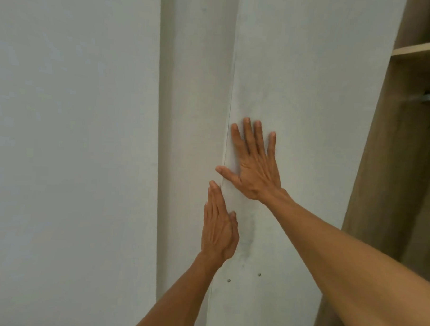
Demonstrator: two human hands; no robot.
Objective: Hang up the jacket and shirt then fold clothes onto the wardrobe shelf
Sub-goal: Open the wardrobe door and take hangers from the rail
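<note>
Two hands, left hand (pixel 219 227) and right hand (pixel 256 162), touch one white door (pixel 310 105).

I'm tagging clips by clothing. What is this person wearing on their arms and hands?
Nothing that shows. The left hand and right hand are bare: no gloves, rings or watch. The left forearm and right forearm are uncovered to the frame's edge, so no sleeve is in view.
</note>
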